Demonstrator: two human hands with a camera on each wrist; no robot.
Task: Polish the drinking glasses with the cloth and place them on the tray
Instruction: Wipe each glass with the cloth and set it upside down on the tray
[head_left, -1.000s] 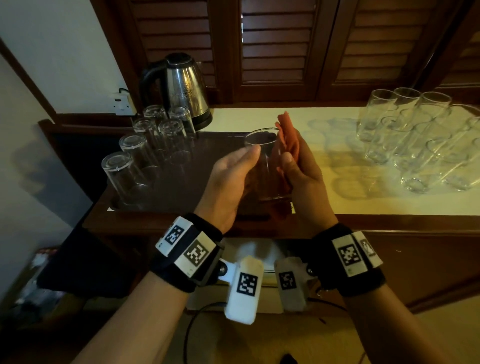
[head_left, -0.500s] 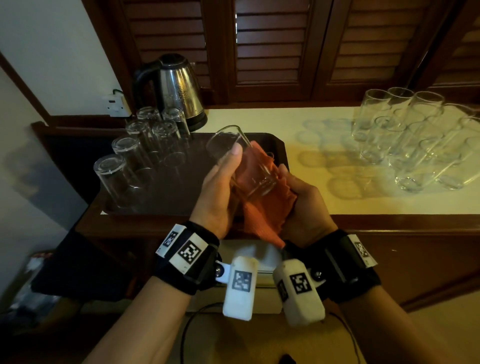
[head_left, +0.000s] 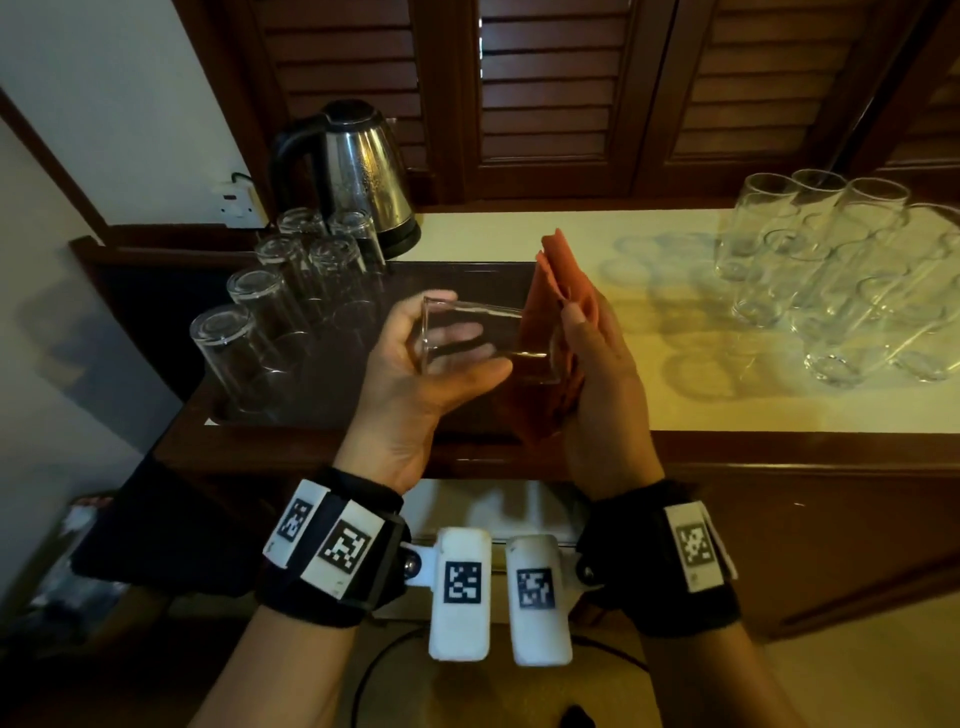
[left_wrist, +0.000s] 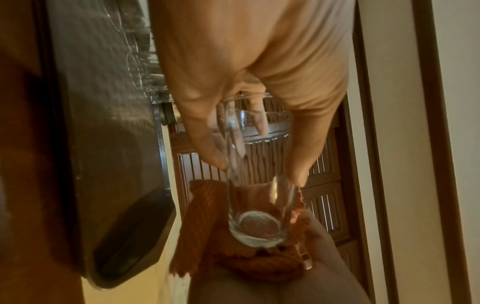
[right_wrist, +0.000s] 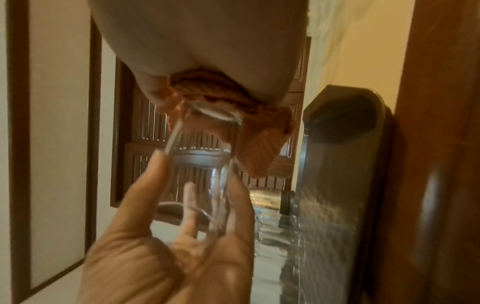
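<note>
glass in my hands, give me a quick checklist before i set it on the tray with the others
1. Grip: ok. The left hand holds the glass with fingers and thumb round its open end.
2. Cloth: not ok. The orange cloth, under the flat right hand, presses on the glass base and must come off first.
3. Orientation: not ok. The glass lies sideways; the glasses on the tray stand upside down.
4. Free spot: ok. The dark tray shows bare floor right of those glasses.
5. Polish finished: cannot tell.
6. Kettle: ok, behind the tray.
</note>
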